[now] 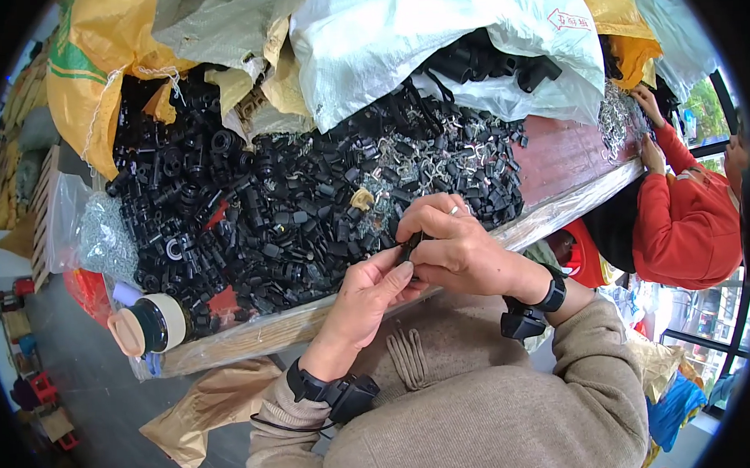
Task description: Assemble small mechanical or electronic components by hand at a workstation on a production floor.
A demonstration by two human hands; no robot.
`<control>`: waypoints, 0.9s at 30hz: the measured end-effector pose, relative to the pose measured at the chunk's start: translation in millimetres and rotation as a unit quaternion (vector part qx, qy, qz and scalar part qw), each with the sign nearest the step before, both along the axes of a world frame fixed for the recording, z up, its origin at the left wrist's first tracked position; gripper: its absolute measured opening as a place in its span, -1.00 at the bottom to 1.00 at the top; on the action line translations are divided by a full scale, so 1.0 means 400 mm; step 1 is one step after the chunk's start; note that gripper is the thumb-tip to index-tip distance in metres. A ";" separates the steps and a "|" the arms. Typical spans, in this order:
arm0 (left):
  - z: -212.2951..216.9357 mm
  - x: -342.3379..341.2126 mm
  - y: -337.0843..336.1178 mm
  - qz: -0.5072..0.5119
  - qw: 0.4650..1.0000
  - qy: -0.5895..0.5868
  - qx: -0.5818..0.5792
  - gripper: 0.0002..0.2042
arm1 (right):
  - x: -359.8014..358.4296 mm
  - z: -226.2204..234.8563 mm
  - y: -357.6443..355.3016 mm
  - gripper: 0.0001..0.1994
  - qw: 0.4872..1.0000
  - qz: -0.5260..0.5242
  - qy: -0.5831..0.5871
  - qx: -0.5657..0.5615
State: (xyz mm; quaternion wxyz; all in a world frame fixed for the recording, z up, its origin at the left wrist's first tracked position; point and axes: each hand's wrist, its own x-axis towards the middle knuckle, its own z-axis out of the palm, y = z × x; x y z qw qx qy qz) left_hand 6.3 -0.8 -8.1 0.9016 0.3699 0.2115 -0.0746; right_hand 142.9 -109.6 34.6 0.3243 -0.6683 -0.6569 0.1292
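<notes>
Close to the table's front edge, my two hands meet around a small black plastic part [410,246]. My left hand [367,293] is closed, thumb and fingers pinching the part from below. From the right, my right hand [469,251] grips its upper end with bent fingers. Much of the part is hidden by the fingers, so its exact kind cannot be made out. Just beyond my hands lies a heap of small black plastic pieces [307,216], with bent silvery metal pieces [409,161] strewn among them.
White woven sacks [442,39] and a yellow sack [92,71] line the table's far side. At the left stand a lidded jar [157,323] and a clear bag of small screw-like pieces [107,237]. The table's wooden edge [262,338] is wrapped in film. A co-worker in red [684,220] sits right.
</notes>
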 end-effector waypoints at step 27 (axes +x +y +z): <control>0.003 0.022 0.010 0.164 0.980 -0.087 -0.072 -0.77 | 0.126 -0.087 0.014 -0.93 0.875 -0.231 0.423 -0.039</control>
